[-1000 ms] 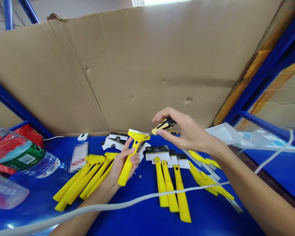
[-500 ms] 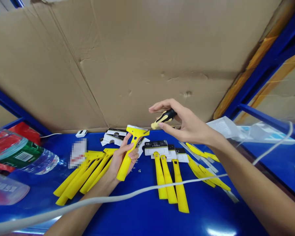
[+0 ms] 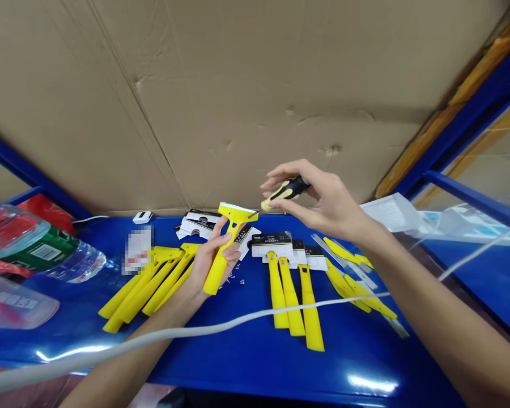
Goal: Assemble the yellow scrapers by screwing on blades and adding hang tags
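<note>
My left hand (image 3: 208,262) is closed around the handle of a yellow scraper (image 3: 221,255), its wide head tilted up and away from me. In my right hand (image 3: 323,198) is a screwdriver (image 3: 287,192) with a black and pale yellow handle, gripped between thumb and fingers. The shaft points left and down, and its tip meets the right end of the scraper head. Small screws (image 3: 241,281) lie on the blue surface just right of my left hand. Whether a screw sits under the tip is too small to tell.
More yellow scrapers (image 3: 142,289) lie at left; several with black-and-white cards (image 3: 272,247) lie in the middle. Yellow plates and metal strips (image 3: 344,266) are at right. A white cable (image 3: 238,323) crosses in front. A plastic bottle (image 3: 46,249) lies left; cardboard (image 3: 238,102) stands behind.
The view has tipped down slightly, showing more of the table's front edge. Both hands keep their holds, and the screwdriver tip stays at the scraper head's right end.
</note>
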Available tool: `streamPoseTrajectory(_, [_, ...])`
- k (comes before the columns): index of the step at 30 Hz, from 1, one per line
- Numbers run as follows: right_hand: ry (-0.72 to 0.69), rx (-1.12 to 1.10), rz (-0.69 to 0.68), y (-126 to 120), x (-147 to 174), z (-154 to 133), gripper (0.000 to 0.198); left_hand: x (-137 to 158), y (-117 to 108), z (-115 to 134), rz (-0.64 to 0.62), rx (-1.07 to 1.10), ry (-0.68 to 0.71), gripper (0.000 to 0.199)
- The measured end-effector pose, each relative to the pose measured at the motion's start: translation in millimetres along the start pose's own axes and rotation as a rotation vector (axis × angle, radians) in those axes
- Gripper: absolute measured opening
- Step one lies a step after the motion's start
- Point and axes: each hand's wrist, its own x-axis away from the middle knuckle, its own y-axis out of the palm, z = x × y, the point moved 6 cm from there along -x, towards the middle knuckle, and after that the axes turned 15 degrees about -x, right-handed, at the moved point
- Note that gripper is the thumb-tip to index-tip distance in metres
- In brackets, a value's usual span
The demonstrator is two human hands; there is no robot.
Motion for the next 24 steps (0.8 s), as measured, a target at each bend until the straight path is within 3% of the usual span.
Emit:
streamPoseTrajectory(3, [-0.041, 0.086, 0.027, -1.1, -0.3, 0.5, 0.036, 1.4, 2.3, 1.3, -0.006, -0.006, 0.002, 0.059])
streamPoseTrajectory(8, [0.011, -0.006, -0.052, 4.6, 0.1, 0.5, 0.05, 0.5, 0.7, 2.6, 0.015, 0.002, -0.012, 0.062])
streamPoseTrajectory(14, [-0.037, 0.051, 0.049, 2.4, 1.0, 0.5, 0.036, 0.7, 2.2, 5.4, 0.007, 0.009, -0.004, 0.064])
streamPoseTrajectory(19, [-0.05, -0.015, -0.005, 7.2, 0.3, -2.6, 0.048, 1.2, 2.8, 4.6, 0.02, 0.01, -0.021, 0.065])
streamPoseTrajectory(24, [-0.032, -0.025, 0.087, 4.9, 0.9, 2.6, 0.039, 1.8, 3.0, 6.4, -0.011, 0.002, 0.008, 0.066])
